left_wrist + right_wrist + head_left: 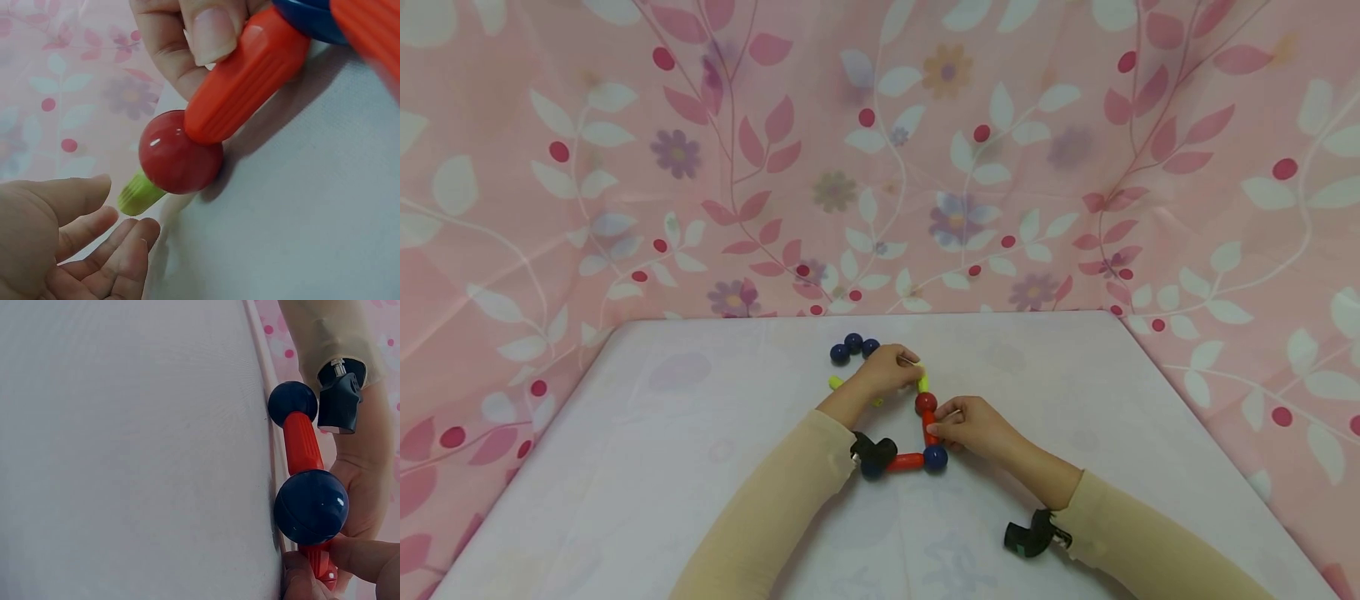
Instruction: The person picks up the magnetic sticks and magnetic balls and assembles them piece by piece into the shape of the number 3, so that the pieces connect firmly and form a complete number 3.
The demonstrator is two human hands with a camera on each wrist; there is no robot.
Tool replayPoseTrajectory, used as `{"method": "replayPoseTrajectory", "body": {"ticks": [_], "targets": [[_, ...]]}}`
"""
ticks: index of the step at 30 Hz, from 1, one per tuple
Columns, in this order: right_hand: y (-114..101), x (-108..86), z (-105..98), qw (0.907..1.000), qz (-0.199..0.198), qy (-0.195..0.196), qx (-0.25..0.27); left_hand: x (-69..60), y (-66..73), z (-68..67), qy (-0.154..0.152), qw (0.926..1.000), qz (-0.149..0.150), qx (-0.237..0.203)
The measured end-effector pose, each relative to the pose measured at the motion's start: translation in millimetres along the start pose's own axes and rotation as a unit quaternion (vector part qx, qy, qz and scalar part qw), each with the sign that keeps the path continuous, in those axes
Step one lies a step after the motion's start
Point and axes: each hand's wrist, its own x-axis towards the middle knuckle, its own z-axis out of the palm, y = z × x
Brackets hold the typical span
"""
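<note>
My right hand (973,427) pinches a red rod (250,75) between thumb and fingers. A red ball (181,152) joins that rod's far end, and a dark blue ball (311,506) its near end. From the blue ball a second red rod (906,462) runs left to another blue ball (292,404), partly behind the left wrist camera in the head view. A yellow-green rod (140,194) sticks out of the red ball. Around its free end the left hand (94,240) has thumb and fingers spread, with a small gap to the rod.
Several loose blue balls (853,342) lie at the back of the white table (1037,367). Another yellow-green rod (836,382) lies partly hidden behind the left forearm. A black camera (1032,535) is strapped at the right wrist. Pink floral cloth (880,167) hangs behind.
</note>
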Motion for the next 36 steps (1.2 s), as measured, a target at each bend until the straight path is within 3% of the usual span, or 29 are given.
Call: {"method": "replayPoseTrajectory", "body": {"ticks": [7,14,21,26,31,36], "targets": [[1.4,0.7,0.6,0.9999,0.002,0.009,-0.014,-6.7,-2.4,-12.5,0.045,0.9990,-0.001,0.002],[1.5,0.5,0.9,0.9997,0.012,0.015,-0.013,-14.0,-15.3,-29.4,0.100,0.9948,0.020,-0.010],[1.3,-0.4,1.0,0.9998,0.013,0.013,-0.013,-25.8,-31.0,-51.0,0.179,0.9808,0.051,-0.057],[0.6,-0.2,0.8,0.9997,0.011,0.017,-0.016,-28.8,-40.4,-62.8,0.226,0.9685,0.053,-0.090],[0.3,0.1,0.4,0.9996,0.012,0.016,-0.019,-26.2,-52.0,-68.4,0.245,0.9631,0.025,-0.108],[-0.3,0.3,0.5,0.9996,0.013,0.017,-0.018,-25.0,-60.3,-70.5,0.230,0.9675,-0.025,-0.101]]}}
